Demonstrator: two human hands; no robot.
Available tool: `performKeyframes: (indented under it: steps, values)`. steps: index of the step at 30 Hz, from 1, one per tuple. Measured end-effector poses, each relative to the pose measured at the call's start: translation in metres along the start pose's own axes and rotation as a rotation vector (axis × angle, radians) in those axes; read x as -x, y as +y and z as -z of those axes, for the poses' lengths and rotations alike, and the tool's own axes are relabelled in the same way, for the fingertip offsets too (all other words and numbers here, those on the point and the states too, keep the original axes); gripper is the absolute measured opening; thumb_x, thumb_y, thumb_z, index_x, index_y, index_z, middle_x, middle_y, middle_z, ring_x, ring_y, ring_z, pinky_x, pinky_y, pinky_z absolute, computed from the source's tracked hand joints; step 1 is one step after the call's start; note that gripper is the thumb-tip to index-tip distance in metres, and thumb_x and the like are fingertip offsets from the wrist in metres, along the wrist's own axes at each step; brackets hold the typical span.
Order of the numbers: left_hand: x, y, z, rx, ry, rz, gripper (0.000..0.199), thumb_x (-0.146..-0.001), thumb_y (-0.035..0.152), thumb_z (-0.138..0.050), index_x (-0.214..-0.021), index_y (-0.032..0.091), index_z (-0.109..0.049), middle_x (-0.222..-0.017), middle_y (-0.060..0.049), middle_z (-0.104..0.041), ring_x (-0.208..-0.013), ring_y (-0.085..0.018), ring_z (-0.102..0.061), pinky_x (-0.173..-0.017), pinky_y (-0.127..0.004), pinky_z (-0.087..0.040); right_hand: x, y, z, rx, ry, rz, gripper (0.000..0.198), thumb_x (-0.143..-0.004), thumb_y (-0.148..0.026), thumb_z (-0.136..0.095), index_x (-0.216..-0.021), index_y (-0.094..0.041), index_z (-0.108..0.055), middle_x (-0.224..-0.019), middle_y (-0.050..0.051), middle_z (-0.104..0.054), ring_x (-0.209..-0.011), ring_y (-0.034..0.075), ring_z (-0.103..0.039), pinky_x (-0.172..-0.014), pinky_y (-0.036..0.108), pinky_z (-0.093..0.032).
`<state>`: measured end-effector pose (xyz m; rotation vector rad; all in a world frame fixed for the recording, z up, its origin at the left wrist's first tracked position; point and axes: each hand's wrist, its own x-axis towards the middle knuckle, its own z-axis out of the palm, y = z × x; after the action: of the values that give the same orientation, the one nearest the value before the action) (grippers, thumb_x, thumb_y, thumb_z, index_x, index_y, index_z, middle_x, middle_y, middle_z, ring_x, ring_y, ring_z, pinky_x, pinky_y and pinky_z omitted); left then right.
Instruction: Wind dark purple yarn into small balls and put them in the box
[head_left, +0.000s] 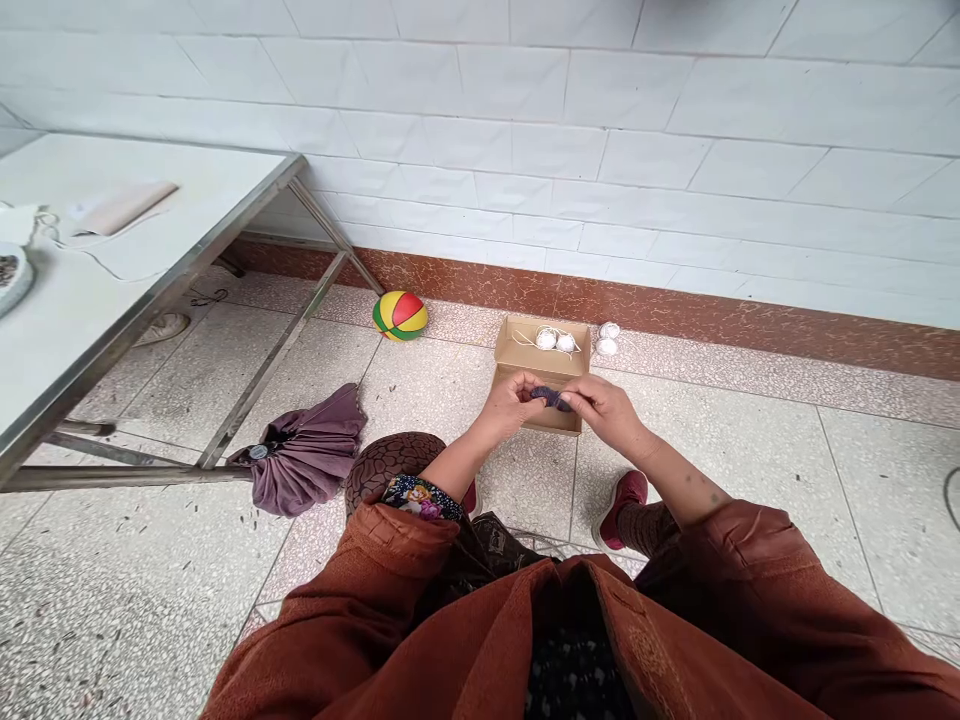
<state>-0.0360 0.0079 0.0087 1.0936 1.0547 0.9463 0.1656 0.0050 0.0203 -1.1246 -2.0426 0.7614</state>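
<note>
Head — two hands (510,403) (611,408), maybe one bundle (551,398).

I get bright, soft, even light across the white tiled wall (465,150), with faint shading on the floor (712,430) beneath the surface (232,180). Wide-angle stretch broadens the sleeves (375,590) downward; the dark bundle (552,398) shows little detail.

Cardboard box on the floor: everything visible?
The cardboard box is brown and open, lying on the speckled floor near the wall. Its wall-side section, seemingly a folded-back lid, holds two white balls with loose strands. The left hand, right hand and dark bundle partly hide the nearer section; contact with them can't be told.
</note>
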Motion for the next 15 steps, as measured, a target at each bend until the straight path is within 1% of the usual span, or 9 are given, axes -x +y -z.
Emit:
performKeyframes:
  steps: [1,3,5,7,9,12,13,15]
  values:
    - [0.002,0.002,-0.001,0.004,-0.064,0.020,0.025,-0.067,0.018,-0.077,-0.086,0.016,-0.062,-0.080,0.001,-0.066,-0.070,-0.009,-0.056,-0.069,-0.024,-0.041,-0.003,0.004,0.001,-0.003,0.031,-0.018,0.021,-0.099,-0.034,-0.053,-0.089,-0.024,-0.067,-0.084,0.005,-0.068,-0.082,0.021,-0.063,-0.078,0.033,-0.049]
    - [0.005,0.006,-0.003,0.043,-0.179,0.055,0.026,-0.068,0.020,-0.078,-0.089,0.016,-0.063,-0.081,0.000,-0.067,-0.071,-0.009,-0.057,-0.069,-0.024,-0.042,-0.005,0.014,-0.001,-0.013,0.052,-0.064,0.020,-0.098,-0.032,-0.053,-0.086,-0.023,-0.067,-0.081,0.005,-0.067,-0.079,0.021,-0.062,-0.076,0.033,-0.049]
    - [0.006,0.008,-0.004,0.122,-0.216,0.063,0.028,-0.069,0.024,-0.079,-0.091,0.017,-0.064,-0.083,-0.001,-0.067,-0.072,-0.009,-0.058,-0.070,-0.025,-0.044,-0.002,0.021,-0.009,-0.032,0.020,-0.114,0.022,-0.097,-0.031,-0.051,-0.085,-0.022,-0.067,-0.079,0.004,-0.067,-0.076,0.020,-0.062,-0.074,0.032,-0.049]
    - [0.005,0.007,-0.004,0.198,-0.171,0.044,0.031,-0.067,0.026,-0.081,-0.092,0.017,-0.064,-0.085,-0.001,-0.068,-0.072,-0.009,-0.059,-0.072,-0.025,-0.046,0.004,0.022,-0.019,-0.039,-0.041,-0.151,0.025,-0.098,-0.031,-0.049,-0.082,-0.022,-0.065,-0.076,0.002,-0.065,-0.073,0.018,-0.060,-0.071,0.030,-0.048]
    - [0.001,0.004,-0.002,0.224,-0.088,0.013,0.032,-0.067,0.027,-0.081,-0.092,0.017,-0.064,-0.084,0.000,-0.067,-0.071,-0.009,-0.059,-0.073,-0.026,-0.046,0.011,0.018,-0.027,-0.040,-0.126,-0.136,0.028,-0.099,-0.033,-0.047,-0.079,-0.021,-0.063,-0.074,0.002,-0.064,-0.071,0.018,-0.059,-0.069,0.029,-0.048]
    - [-0.003,-0.001,0.001,0.162,0.037,-0.032,0.029,-0.068,0.025,-0.079,-0.092,0.016,-0.064,-0.083,0.000,-0.067,-0.073,-0.009,-0.059,-0.076,-0.026,-0.046,0.017,0.003,-0.031,-0.047,-0.258,-0.022,0.030,-0.101,-0.036,-0.047,-0.081,-0.021,-0.062,-0.077,0.002,-0.064,-0.074,0.017,-0.061,-0.071,0.028,-0.048]
    - [-0.004,-0.002,0.002,0.126,0.065,-0.042,0.028,-0.068,0.024,-0.079,-0.091,0.016,-0.064,-0.084,0.000,-0.068,-0.076,-0.010,-0.060,-0.077,-0.026,-0.046,0.018,-0.002,-0.029,-0.048,-0.280,0.021,0.029,-0.102,-0.037,-0.047,-0.082,-0.021,-0.063,-0.079,0.003,-0.064,-0.075,0.017,-0.061,-0.072,0.029,-0.048]
    - [-0.005,-0.004,0.002,0.054,0.079,-0.044,0.027,-0.067,0.022,-0.079,-0.089,0.016,-0.064,-0.085,-0.001,-0.069,-0.078,-0.011,-0.061,-0.077,-0.026,-0.046,0.015,-0.010,-0.021,-0.041,-0.265,0.074,0.028,-0.102,-0.038,-0.049,-0.085,-0.022,-0.064,-0.080,0.003,-0.065,-0.075,0.018,-0.062,-0.072,0.030,-0.048]
